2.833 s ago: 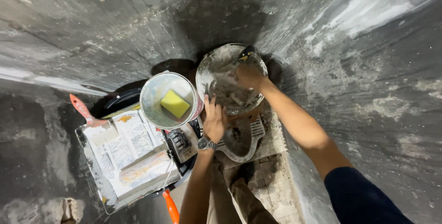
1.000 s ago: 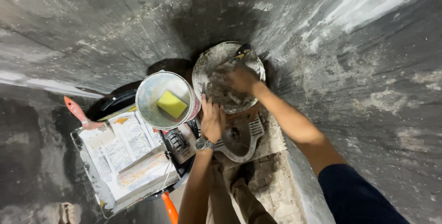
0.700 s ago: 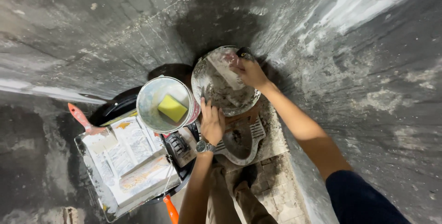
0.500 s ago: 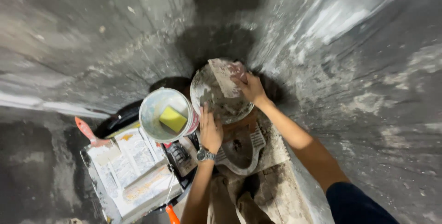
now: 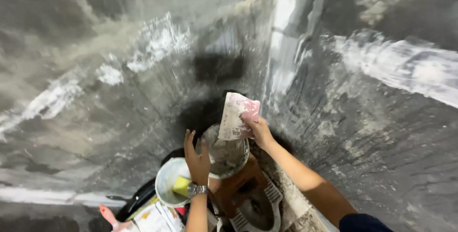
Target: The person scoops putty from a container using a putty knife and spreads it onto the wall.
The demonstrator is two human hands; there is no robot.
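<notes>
The right hand (image 5: 257, 128) grips a flat, pinkish plaster-smeared float (image 5: 237, 116) by its lower right edge, fingers closed around it, holding it raised just above the far rim of the grey mixing bowl (image 5: 225, 153). The bowl is the landmark here: it is round, coated inside with wet grey plaster, and sits on a brown stool (image 5: 238, 187). The left hand (image 5: 196, 158) rests against the bowl's left rim, fingers spread flat and upright, holding nothing; a metal wristwatch (image 5: 196, 189) shows on that wrist. Just left of and below the bowl stands a white bucket (image 5: 167, 184) with a yellow sponge (image 5: 181, 185) inside, partly hidden by the left forearm. Below the bucket lies a sheet of printed paper (image 5: 155, 217), and further left of it a pinkish-red tool handle (image 5: 109, 215) pokes out at the frame's bottom edge. Below the bowl, under the stool, is a white squat-toilet pan (image 5: 260, 210). Behind the bowl rise rough grey plastered walls (image 5: 119, 93) meeting in a corner, streaked with white patches.
</notes>
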